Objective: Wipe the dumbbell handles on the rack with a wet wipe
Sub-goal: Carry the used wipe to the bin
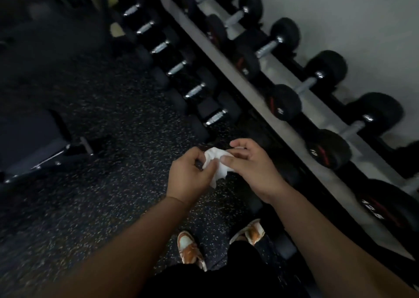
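Both hands, left hand and right hand, pinch the crumpled wet wipe in mid-air, clear of the dumbbell rack; risk: bunched wipe contacts handles poorly or slips loose.

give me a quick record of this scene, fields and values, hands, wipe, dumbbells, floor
left hand: grips the wipe
right hand: pinches the wipe's other side
wipe: white, crumpled, held between both hands, touching no dumbbell
rack: grey, two tiers, running diagonally along the wall
dumbbells: black heads, metal handles, all racked
floor: dark, speckled
shoes: orange and white
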A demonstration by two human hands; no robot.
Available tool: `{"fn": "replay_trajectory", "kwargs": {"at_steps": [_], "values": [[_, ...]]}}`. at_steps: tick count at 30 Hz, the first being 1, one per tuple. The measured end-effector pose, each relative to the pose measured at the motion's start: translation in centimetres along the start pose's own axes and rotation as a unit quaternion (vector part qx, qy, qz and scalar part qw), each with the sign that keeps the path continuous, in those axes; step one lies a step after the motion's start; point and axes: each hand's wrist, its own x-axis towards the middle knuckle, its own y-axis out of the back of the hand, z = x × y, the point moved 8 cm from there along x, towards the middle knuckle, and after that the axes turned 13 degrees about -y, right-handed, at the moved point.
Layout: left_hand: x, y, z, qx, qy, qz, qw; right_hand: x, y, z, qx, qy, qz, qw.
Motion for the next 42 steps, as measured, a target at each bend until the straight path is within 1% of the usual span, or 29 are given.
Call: {"fn": "replay_trajectory", "kwargs": {"at_steps": [3, 5, 9, 11, 13, 15, 17, 19, 21, 24, 27, 30, 34, 38, 40, 42], "values": [[-0.6, 5.3, -2.6, 0.002, 0.013, 0.039, 0.999, 0.2, -6.1, -1.0, -0.017, 0.002, -0.027, 0.999], [-0.8, 7.9, -3.5, 0.012, -0.01, 0.029, 0.999, 0.5, -9.7, -1.7, -0.021, 0.007, -0.048, 0.999], [0.1, 11.7, -4.1, 0.08, -0.087, -0.001, 0.993, 2.3, -14.7, -3.5, -0.067, 0.029, -0.064, 0.995], [0.9, 13.2, -5.1, 0.093, -0.106, 0.003, 0.99, 3.8, -16.2, -4.7, -0.092, 0.04, -0.057, 0.993], [2.3, 14.8, -6.4, 0.101, -0.109, 0.024, 0.989, 5.4, -17.7, -5.9, -0.112, 0.051, -0.06, 0.991], [4.1, 16.4, -7.6, 0.113, -0.1, 0.045, 0.988, 7.3, -19.2, -7.4, -0.149, 0.07, -0.063, 0.984], [6.2, 17.7, -9.0, 0.142, -0.094, 0.04, 0.984, 9.4, -20.7, -8.9, -0.195, 0.094, -0.062, 0.974], [8.4, 18.7, -11.0, 0.191, -0.078, 0.011, 0.978, 11.8, -22.3, -10.4, -0.236, 0.112, -0.066, 0.963], [10.4, 19.8, -13.1, 0.231, -0.041, -0.025, 0.972, 14.2, -23.9, -11.9, -0.274, 0.123, -0.079, 0.951], [12.9, 21.5, -16.0, 0.261, 0.01, -0.068, 0.963, 17.7, -26.2, -14.5, -0.354, 0.142, -0.093, 0.92], [15.6, 23.1, -18.6, 0.293, 0.041, -0.093, 0.951, 21.1, -28.7, -16.6, -0.397, 0.171, -0.118, 0.894], [18.6, 24.8, -20.9, 0.298, 0.076, -0.102, 0.946, 25.0, -31.1, -18.1, -0.44, 0.189, -0.141, 0.866], [21.7, 26.9, -23.6, 0.287, 0.121, -0.112, 0.944, 29.8, -34.1, -19.7, -0.491, 0.181, -0.153, 0.838], [25.8, 29.4, -27.4, 0.29, 0.137, -0.116, 0.94, 34.2, -37.7, -21.5, -0.534, 0.167, -0.168, 0.811], [28.3, 30.8, -29.6, 0.282, 0.141, -0.116, 0.942, 36.5, -39.7, -22.7, -0.54, 0.164, -0.173, 0.807], [31.0, 32.6, -31.9, 0.275, 0.141, -0.12, 0.943, 39.1, -41.8, -24.2, -0.53, 0.154, -0.158, 0.819]]}}
